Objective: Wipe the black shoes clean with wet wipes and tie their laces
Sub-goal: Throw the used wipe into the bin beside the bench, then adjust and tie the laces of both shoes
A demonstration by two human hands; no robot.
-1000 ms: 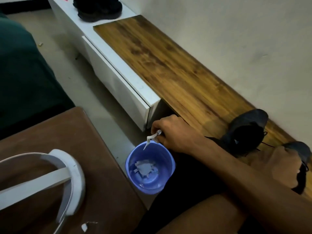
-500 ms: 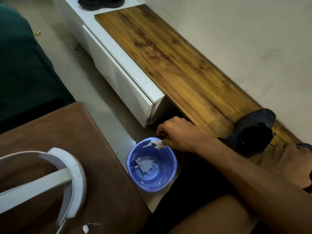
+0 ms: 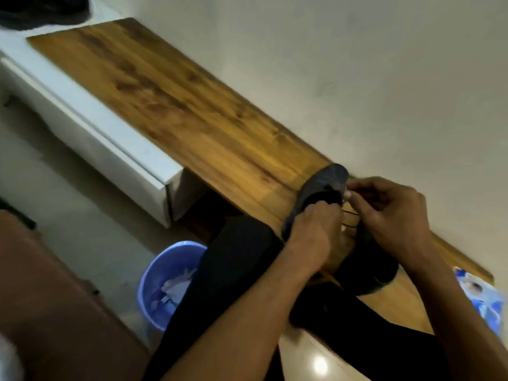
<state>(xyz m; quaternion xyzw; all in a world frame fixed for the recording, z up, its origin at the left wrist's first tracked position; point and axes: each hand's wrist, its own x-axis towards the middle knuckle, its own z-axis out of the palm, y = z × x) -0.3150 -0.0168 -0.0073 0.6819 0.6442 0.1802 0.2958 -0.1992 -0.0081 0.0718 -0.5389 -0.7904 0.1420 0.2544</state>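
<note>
head view: blue bin (image 3: 154, 284) of used wipes on floor, half hidden behind knee. black shoe (image 3: 321, 188) on wooden bench (image 3: 192, 119), long axis toward wall. left hand (image 3: 313, 229) and right hand (image 3: 390, 210) pinch its laces (image 3: 350, 218).

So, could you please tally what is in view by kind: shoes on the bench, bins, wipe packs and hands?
Black shoes: 2, the far shoe and the near shoe
Blue bin: 1
Wipes pack: 1
Hands: 2, left hand and right hand, both at the laces
Total: 6
</note>
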